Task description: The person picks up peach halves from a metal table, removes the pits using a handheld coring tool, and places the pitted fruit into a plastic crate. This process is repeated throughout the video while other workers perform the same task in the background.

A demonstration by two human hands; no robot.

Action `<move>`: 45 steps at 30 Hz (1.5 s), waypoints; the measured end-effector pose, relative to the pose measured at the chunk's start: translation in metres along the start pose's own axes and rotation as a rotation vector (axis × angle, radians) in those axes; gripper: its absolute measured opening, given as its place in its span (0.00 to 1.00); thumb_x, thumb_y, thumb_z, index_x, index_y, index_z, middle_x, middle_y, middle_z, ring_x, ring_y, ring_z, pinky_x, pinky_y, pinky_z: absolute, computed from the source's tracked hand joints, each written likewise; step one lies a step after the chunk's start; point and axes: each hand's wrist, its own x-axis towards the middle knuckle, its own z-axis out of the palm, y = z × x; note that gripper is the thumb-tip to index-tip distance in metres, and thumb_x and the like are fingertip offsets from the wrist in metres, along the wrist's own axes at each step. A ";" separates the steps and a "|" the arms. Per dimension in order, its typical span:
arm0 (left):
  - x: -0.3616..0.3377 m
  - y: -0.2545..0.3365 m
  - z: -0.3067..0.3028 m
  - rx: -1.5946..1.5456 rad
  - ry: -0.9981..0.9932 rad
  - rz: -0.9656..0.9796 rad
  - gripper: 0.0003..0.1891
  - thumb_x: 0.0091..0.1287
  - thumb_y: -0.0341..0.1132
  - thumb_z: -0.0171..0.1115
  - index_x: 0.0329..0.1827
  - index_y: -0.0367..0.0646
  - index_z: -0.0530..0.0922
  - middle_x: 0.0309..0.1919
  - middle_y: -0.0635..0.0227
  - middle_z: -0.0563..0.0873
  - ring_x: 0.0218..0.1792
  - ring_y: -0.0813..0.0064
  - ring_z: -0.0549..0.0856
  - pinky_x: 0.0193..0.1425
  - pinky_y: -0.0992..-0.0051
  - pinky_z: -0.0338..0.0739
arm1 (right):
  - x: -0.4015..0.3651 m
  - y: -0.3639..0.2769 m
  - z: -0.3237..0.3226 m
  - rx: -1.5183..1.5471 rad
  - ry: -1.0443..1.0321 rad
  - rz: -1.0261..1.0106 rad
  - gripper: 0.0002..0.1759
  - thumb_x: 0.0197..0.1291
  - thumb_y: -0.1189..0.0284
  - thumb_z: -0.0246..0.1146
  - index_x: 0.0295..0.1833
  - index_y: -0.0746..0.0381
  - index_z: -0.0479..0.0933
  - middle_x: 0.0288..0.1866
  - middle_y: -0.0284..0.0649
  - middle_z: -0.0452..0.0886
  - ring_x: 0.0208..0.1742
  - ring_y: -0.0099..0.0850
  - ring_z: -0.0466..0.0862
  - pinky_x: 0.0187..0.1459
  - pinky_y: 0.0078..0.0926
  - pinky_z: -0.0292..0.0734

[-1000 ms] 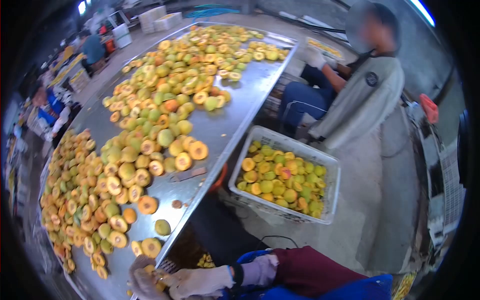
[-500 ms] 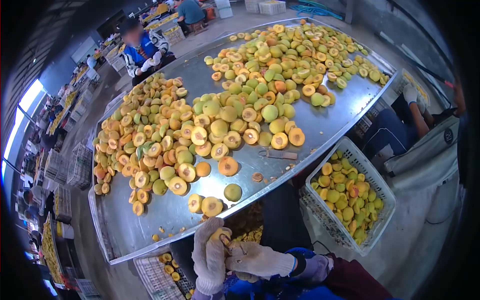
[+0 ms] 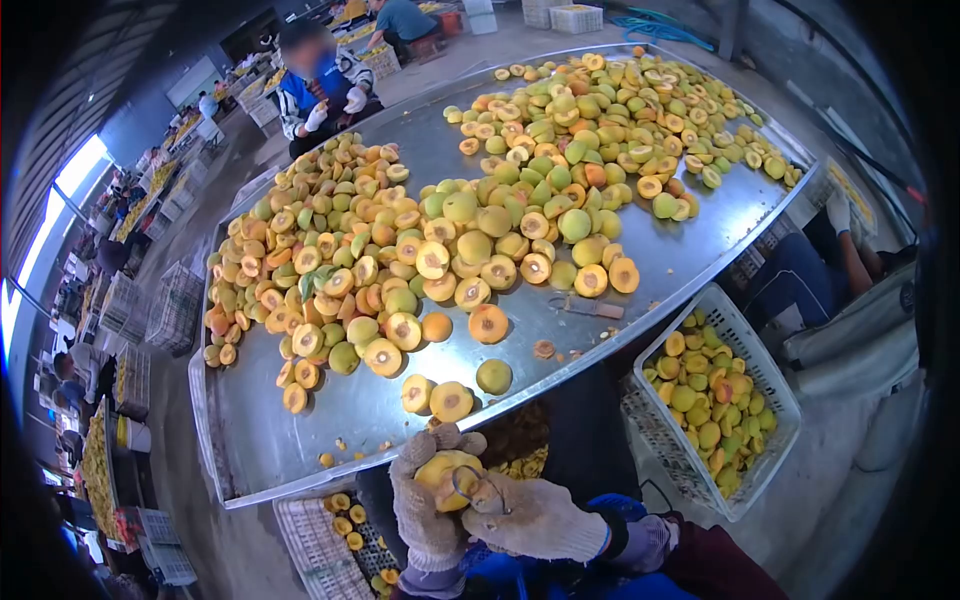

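Fruit cupped in the left hand, metal loop meeting it from the right

Everything sits off the near edge of the metal table [image 3: 280, 430], on the wearer's side of it. There the gloved left hand [image 3: 428, 515] is curled round a yellow fruit [image 3: 436, 474], thumb and fingers partly wrapped about it, so this hand is the nearer one, in full contact. The gloved right hand [image 3: 540, 518] is just beside the fruit, on the side towards the table's right end; its fingers are closed on a thin metal loop [image 3: 480, 469] whose curve lies across the fruit's right side. Whether the loop rests on the surface or has gone in, I cannot tell. The fruit looks nearly round, so no clear long axis shows; the loop reaches from the right fingers leftward, roughly along the table's near edge.

On the table, close to that same edge, a cut half [image 3: 451, 402] lies face up just beyond the hands. A pale crate of fruit [image 3: 668, 440] stands off the table's near right side, and a second crate [image 3: 310, 540] sits below its near left edge
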 end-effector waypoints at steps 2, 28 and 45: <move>-0.001 0.002 -0.003 0.031 -0.004 -0.006 0.31 0.72 0.54 0.58 0.67 0.40 0.67 0.62 0.47 0.76 0.55 0.50 0.82 0.58 0.55 0.80 | -0.003 0.012 0.009 0.003 0.023 -0.054 0.14 0.68 0.62 0.60 0.53 0.57 0.72 0.36 0.30 0.79 0.33 0.22 0.80 0.32 0.23 0.75; 0.039 0.044 0.012 1.020 -0.461 -0.021 0.19 0.61 0.39 0.69 0.53 0.41 0.82 0.46 0.55 0.86 0.43 0.57 0.88 0.46 0.67 0.83 | -0.001 -0.005 -0.031 1.006 -0.405 0.532 0.15 0.66 0.60 0.64 0.38 0.62 0.79 0.21 0.32 0.76 0.18 0.20 0.74 0.17 0.18 0.65; 0.025 0.020 0.008 0.387 -0.420 -0.146 0.30 0.71 0.56 0.56 0.50 0.29 0.80 0.41 0.51 0.86 0.39 0.61 0.87 0.44 0.67 0.82 | -0.005 -0.015 -0.035 1.589 -0.637 0.499 0.14 0.62 0.63 0.64 0.42 0.61 0.71 0.33 0.35 0.73 0.30 0.19 0.75 0.30 0.15 0.70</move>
